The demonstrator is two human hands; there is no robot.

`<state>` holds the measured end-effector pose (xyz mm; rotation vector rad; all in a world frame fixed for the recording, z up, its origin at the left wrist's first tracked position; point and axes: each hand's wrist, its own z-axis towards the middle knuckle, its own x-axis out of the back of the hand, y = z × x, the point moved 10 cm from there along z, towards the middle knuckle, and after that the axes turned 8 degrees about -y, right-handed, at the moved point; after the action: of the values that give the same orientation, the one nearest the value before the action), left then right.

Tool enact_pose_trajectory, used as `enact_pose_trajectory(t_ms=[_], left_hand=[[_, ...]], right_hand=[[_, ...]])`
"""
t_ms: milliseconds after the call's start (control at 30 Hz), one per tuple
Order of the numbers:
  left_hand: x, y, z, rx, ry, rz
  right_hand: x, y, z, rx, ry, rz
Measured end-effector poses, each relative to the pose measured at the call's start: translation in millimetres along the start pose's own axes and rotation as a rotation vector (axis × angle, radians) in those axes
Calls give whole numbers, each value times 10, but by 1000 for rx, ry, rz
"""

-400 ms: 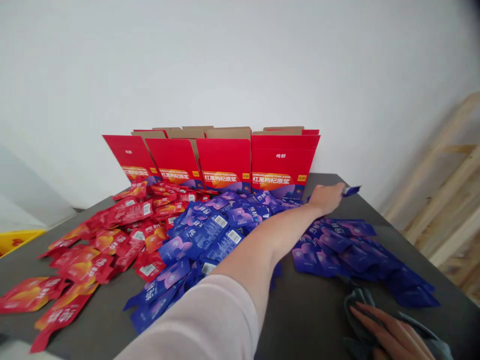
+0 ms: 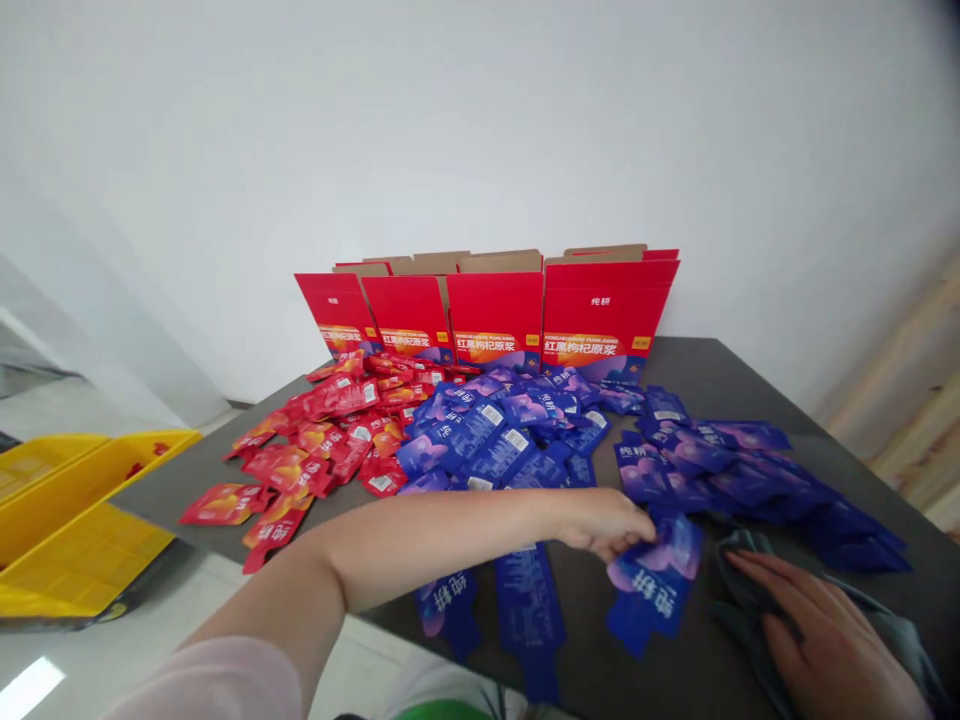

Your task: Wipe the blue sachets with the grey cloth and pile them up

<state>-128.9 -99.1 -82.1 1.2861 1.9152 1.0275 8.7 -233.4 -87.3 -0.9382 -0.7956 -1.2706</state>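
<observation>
Low-centre, the outstretched left hand (image 2: 606, 522) pinches a blue pouch (image 2: 654, 592). The right hand (image 2: 829, 635) covers cloth (image 2: 745, 625), grip unclear; boxes (image 2: 495, 305) stand mid-frame.

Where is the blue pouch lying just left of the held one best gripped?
Probably pinched at its narrow end, coming from the front edge of the table. The blue pouch lies flat, that end pointing there, while the left forearm hides its far end.

Left arm (image 2: 450, 550) stretched over to the right side, elbow (image 2: 331, 580) bent, left hand (image 2: 604, 525) in a pinch; right hand (image 2: 832, 635) low, fingers (image 2: 787, 590) extended!
</observation>
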Motion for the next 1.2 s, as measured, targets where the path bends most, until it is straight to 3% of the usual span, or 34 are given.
enact_pose_trajectory(t_ms=[100,167,233,333,467,567,700,833,933,1033,1133,1200], left_hand=[[-15,-74,-271,-16,90,222],[-46,79,-556,-155,214,493],[-245,220,-928,-364,363,933],[-681,-130,-1201,-450,367,1408],[-935,-646,-1174,-511,446,1749],[-947,-768,-1107,-554,538,1829],[-958,-751,-1155,-605,641,1859],[-982,-812,-1157,-607,641,1904],[-961,-840,-1166,-662,707,1874],[-970,-858,-1149,-749,745,1837],[-1024,-862,-1089,-819,717,1839],[-1038,-851,-1042,-816,722,1860]], right_hand=[[45,15,-8,-12,21,27],[65,32,-29,-6,18,30],[128,-23,-41,15,24,27],[285,-410,-7,141,52,17],[282,-1254,60,440,43,-73],[31,-1492,142,502,-18,-148],[-288,-1171,378,349,-128,-199],[-329,-808,649,251,-127,-201],[-237,-730,734,248,-110,-196],[-19,-920,633,291,-43,-191],[130,-1449,335,536,11,-180],[112,-1718,145,669,23,-204]])
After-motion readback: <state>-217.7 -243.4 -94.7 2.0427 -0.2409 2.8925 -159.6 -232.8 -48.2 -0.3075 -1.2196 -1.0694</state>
